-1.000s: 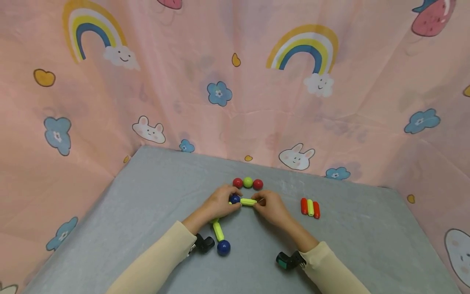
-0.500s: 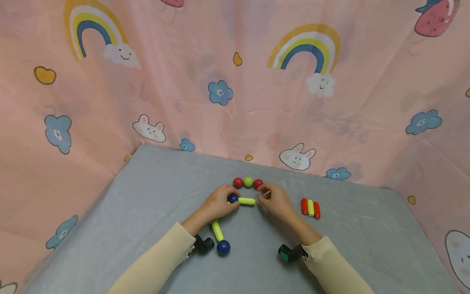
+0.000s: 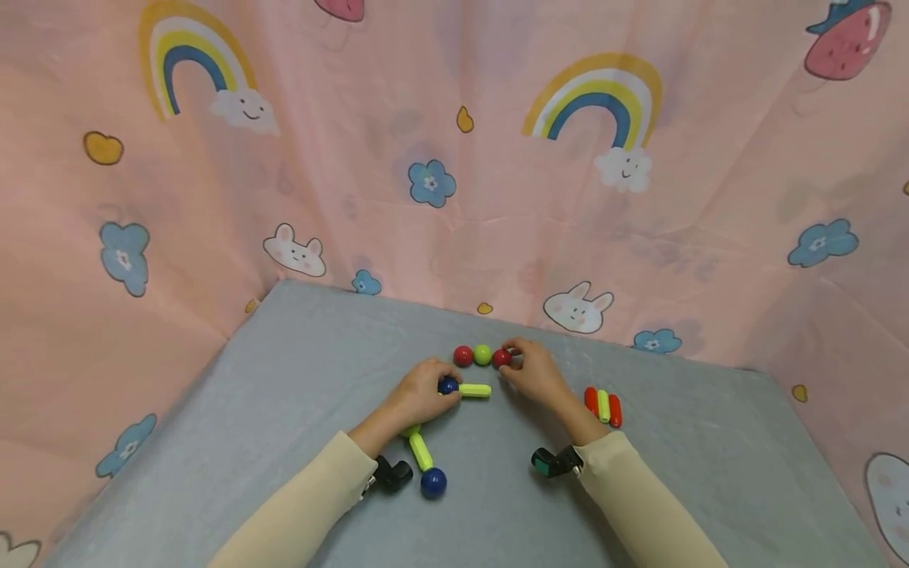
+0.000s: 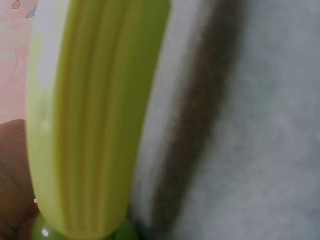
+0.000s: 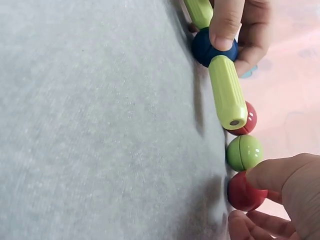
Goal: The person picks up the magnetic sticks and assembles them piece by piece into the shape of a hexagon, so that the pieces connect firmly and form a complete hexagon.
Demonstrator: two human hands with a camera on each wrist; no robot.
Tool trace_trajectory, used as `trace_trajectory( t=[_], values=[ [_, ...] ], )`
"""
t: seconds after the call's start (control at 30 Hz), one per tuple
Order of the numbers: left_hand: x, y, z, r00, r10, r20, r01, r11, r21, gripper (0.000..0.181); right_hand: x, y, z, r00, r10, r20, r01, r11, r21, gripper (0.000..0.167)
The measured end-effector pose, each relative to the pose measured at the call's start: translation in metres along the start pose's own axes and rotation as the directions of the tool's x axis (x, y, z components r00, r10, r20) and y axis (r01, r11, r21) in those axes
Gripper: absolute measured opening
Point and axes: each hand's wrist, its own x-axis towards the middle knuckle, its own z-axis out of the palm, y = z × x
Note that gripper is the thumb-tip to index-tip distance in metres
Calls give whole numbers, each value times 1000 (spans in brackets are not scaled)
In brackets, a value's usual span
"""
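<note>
My left hand (image 3: 420, 392) pinches a dark blue magnetic ball (image 3: 448, 386) between thumb and fingers. A yellow-green magnetic rod (image 3: 476, 390) sticks out of that ball to the right, its far end free. Another yellow-green rod (image 5: 199, 11) meets the ball's other side in the right wrist view. With thumb and fingers, my right hand (image 3: 536, 375) holds the rightmost red ball (image 5: 246, 192), beside a green ball (image 3: 483, 355) and a second red ball (image 3: 463, 356). Close up in the left wrist view, a ribbed yellow-green rod (image 4: 95, 115) sits against a green ball (image 4: 127, 232).
Nearer my body, a yellow-green rod (image 3: 420, 452) joins a blue ball (image 3: 433, 483). Right of my right hand lie a red rod (image 3: 592, 401), a yellow-green rod (image 3: 604, 406) and another red rod (image 3: 615, 411). A pink patterned curtain (image 3: 483, 252) borders the grey tabletop (image 3: 341, 339).
My right hand has let go of the rod's free end, moved up and away, and taken hold of the rightmost red ball. My left hand stays on the blue ball, shifted slightly left.
</note>
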Motion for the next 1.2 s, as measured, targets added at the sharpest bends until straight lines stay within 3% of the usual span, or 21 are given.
trace_trajectory(
  t=[0.23,0.4,0.73,1.2],
  values=[
    [-2,1,0,1000,7,-8,-7,1000,-17,18,1,2,4,1000,-11,-4,11,999,36,26],
    [-3,1,1,1000,-8,-2,8,1000,-14,18,-6,6,4,999,-40,17,40,999,30,31],
    [-2,1,1,999,-37,3,37,999,-17,17,-25,9,4,983,-166,79,168,986,-18,29],
    [0,0,1,1000,-21,1,21,1000,5,18,-38,0,5,981,-144,128,148,989,-22,29]
  ],
)
